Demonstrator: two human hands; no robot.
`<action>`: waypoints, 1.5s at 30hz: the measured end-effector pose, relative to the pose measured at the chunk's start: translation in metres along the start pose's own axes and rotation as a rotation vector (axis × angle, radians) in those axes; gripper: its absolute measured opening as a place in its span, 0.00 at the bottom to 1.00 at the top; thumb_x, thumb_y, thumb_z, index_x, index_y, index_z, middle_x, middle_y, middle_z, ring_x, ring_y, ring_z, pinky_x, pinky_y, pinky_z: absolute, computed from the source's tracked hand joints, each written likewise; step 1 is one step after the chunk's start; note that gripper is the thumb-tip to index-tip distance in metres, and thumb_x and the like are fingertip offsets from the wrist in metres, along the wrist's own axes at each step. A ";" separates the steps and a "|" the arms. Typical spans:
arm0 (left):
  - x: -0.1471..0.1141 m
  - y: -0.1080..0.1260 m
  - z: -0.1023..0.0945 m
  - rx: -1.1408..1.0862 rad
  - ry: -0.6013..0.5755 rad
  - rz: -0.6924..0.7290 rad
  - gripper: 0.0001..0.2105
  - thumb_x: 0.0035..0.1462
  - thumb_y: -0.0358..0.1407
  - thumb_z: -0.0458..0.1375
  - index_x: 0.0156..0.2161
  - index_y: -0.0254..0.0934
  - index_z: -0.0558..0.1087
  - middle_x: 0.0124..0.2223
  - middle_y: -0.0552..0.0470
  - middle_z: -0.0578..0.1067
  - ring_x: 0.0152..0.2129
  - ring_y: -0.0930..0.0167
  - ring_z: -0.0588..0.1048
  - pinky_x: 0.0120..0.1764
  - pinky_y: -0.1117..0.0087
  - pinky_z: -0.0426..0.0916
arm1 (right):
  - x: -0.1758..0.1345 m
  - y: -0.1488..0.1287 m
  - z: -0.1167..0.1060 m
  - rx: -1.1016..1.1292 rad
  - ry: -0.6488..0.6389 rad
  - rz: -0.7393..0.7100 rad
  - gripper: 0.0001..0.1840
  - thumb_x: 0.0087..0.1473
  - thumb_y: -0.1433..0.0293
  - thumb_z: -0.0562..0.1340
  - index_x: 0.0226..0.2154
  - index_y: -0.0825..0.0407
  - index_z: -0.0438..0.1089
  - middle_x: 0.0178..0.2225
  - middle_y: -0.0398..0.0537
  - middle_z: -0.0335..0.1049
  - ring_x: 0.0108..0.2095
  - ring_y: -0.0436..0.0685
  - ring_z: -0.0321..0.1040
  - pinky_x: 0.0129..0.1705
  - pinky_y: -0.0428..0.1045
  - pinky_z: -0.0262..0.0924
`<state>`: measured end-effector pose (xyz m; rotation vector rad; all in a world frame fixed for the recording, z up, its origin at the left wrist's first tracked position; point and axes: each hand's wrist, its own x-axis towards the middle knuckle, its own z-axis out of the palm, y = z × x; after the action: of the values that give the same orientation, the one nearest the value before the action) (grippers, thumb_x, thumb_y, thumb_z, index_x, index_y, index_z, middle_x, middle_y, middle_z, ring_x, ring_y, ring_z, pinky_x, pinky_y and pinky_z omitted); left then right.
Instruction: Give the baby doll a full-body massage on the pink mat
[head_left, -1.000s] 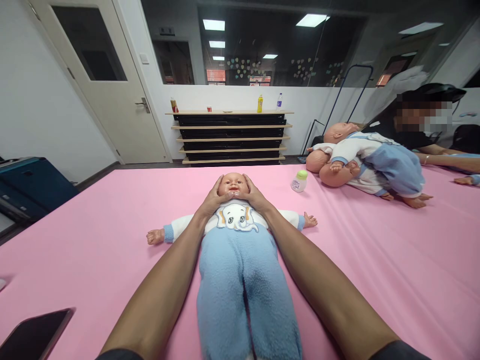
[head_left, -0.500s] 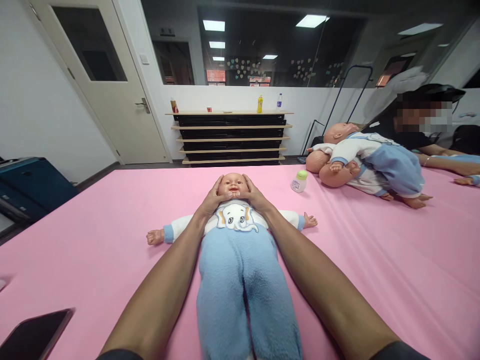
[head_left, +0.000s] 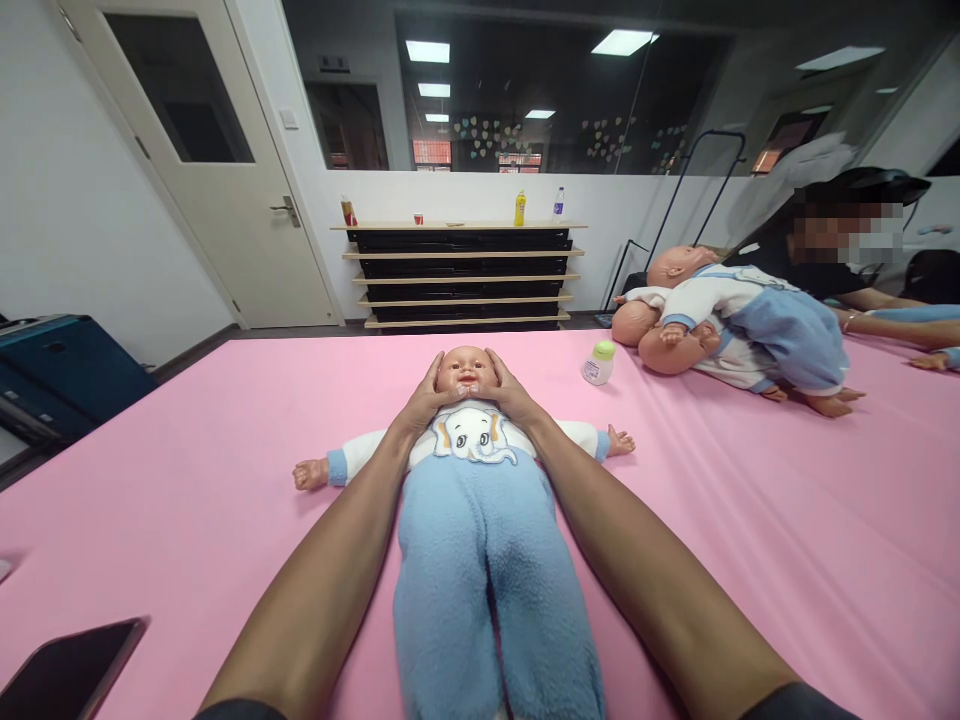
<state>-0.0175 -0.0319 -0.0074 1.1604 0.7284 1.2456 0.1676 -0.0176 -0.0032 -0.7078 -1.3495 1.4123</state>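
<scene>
A baby doll [head_left: 480, 560] lies on its back on the pink-covered table [head_left: 202, 430], feet toward me and arms spread to the sides. It wears light blue trousers and a white top with an elephant face. My left hand [head_left: 424, 402] cups one side of the doll's head, its thumb at the chin. On the other side of the head, my right hand [head_left: 513, 396] does the same, so the two thumbs almost meet below the mouth. The fingertips reach up beside the temples, partly hidden behind the head.
A small bottle with a green cap [head_left: 598, 364] stands right of the doll. Several other dolls [head_left: 780, 320] are piled at the right, near a person [head_left: 817, 240] in dark clothes. A phone [head_left: 71, 670] lies at the front left. Beyond the table stands a shelf stack [head_left: 463, 254].
</scene>
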 end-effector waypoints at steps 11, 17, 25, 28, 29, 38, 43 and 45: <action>-0.005 0.007 0.007 0.003 -0.003 -0.014 0.56 0.41 0.33 0.71 0.69 0.44 0.41 0.66 0.41 0.56 0.57 0.54 0.65 0.58 0.57 0.63 | 0.006 0.006 -0.005 -0.023 0.017 0.018 0.60 0.36 0.68 0.74 0.66 0.45 0.43 0.66 0.47 0.46 0.63 0.62 0.52 0.64 0.57 0.49; -0.006 0.009 0.009 -0.003 -0.005 -0.026 0.56 0.41 0.34 0.71 0.69 0.44 0.41 0.66 0.41 0.56 0.57 0.54 0.66 0.57 0.56 0.63 | 0.004 0.005 -0.004 -0.014 0.004 0.005 0.60 0.36 0.67 0.74 0.66 0.45 0.43 0.66 0.47 0.46 0.62 0.62 0.53 0.64 0.56 0.50; -0.005 0.006 0.006 -0.019 -0.014 -0.016 0.54 0.42 0.32 0.70 0.69 0.45 0.42 0.65 0.42 0.57 0.57 0.54 0.65 0.57 0.56 0.64 | 0.002 0.002 -0.002 0.003 -0.003 0.007 0.60 0.37 0.68 0.74 0.67 0.47 0.42 0.66 0.48 0.46 0.62 0.62 0.54 0.63 0.55 0.52; -0.003 0.004 0.004 -0.011 -0.011 -0.001 0.53 0.42 0.32 0.70 0.68 0.45 0.43 0.65 0.42 0.57 0.58 0.55 0.64 0.58 0.56 0.63 | 0.002 0.004 -0.001 0.034 -0.003 0.014 0.60 0.38 0.69 0.73 0.67 0.47 0.42 0.66 0.48 0.47 0.61 0.63 0.55 0.63 0.56 0.53; -0.003 0.004 0.003 -0.007 -0.007 0.002 0.53 0.42 0.32 0.70 0.68 0.45 0.44 0.66 0.42 0.56 0.58 0.55 0.64 0.58 0.56 0.63 | 0.003 0.006 -0.001 0.046 -0.002 0.013 0.60 0.38 0.69 0.73 0.67 0.46 0.41 0.66 0.48 0.47 0.61 0.63 0.55 0.63 0.56 0.54; -0.004 0.003 0.002 -0.046 -0.027 -0.007 0.50 0.45 0.32 0.68 0.68 0.46 0.44 0.65 0.43 0.58 0.57 0.56 0.66 0.58 0.55 0.62 | 0.006 0.014 -0.004 0.118 -0.010 0.029 0.56 0.41 0.70 0.70 0.67 0.45 0.42 0.62 0.48 0.55 0.59 0.64 0.59 0.61 0.59 0.55; -0.001 0.002 0.002 -0.018 -0.010 -0.008 0.53 0.44 0.33 0.70 0.68 0.44 0.42 0.65 0.42 0.57 0.57 0.55 0.66 0.58 0.55 0.62 | 0.000 0.004 -0.003 0.047 -0.019 0.010 0.58 0.39 0.69 0.73 0.67 0.45 0.42 0.64 0.48 0.51 0.61 0.64 0.56 0.62 0.57 0.54; 0.000 0.001 0.000 0.004 0.006 0.005 0.53 0.42 0.32 0.70 0.68 0.44 0.44 0.65 0.42 0.57 0.57 0.55 0.65 0.59 0.55 0.61 | -0.001 0.002 -0.003 0.025 -0.011 0.004 0.60 0.37 0.69 0.74 0.66 0.45 0.43 0.65 0.48 0.49 0.61 0.63 0.55 0.63 0.57 0.53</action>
<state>-0.0177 -0.0320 -0.0064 1.1625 0.7328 1.2531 0.1699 -0.0170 -0.0059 -0.6876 -1.3375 1.4353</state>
